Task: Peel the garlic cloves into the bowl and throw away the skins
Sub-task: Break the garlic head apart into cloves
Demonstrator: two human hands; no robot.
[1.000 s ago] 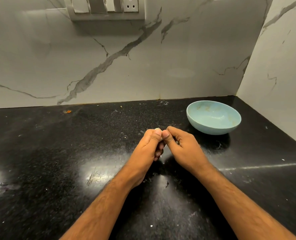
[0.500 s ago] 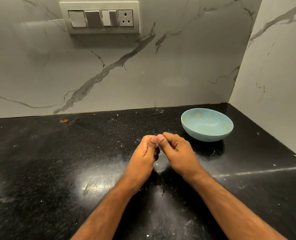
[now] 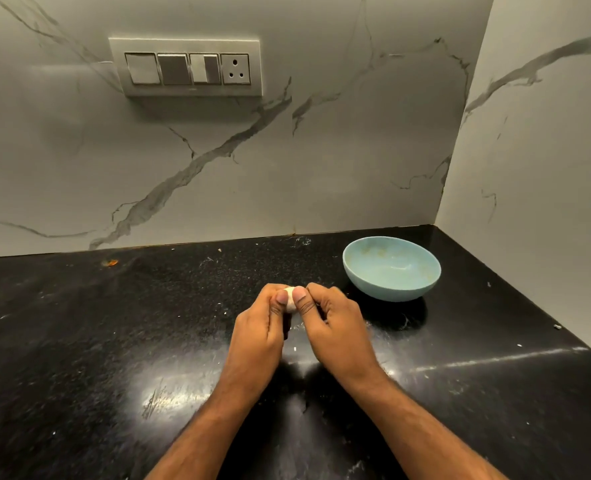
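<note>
Two bare hands meet over a black counter [image 3: 79, 341], together pinching one pale garlic clove [image 3: 290, 299] just above its surface, seen from the single head view. Left hand [image 3: 257, 332] curls its fingers round the clove from the left, thumb pressed on its near face; right hand [image 3: 335, 329] pinches it from the right, thumb beside the other thumb, so each grip is closed on the clove. One light blue bowl [image 3: 391, 291] stands upright on the counter just to the right of the hands and a little farther back, near the corner where two marble walls meet; no cloves can be made out inside it. One switch plate [image 3: 186, 67] on the back wall carries three switches and one socket. Small pale flecks, their number uncertain, dot the counter around the hands, and one orange scrap [image 3: 110, 262] lies by the back wall at left.
</note>
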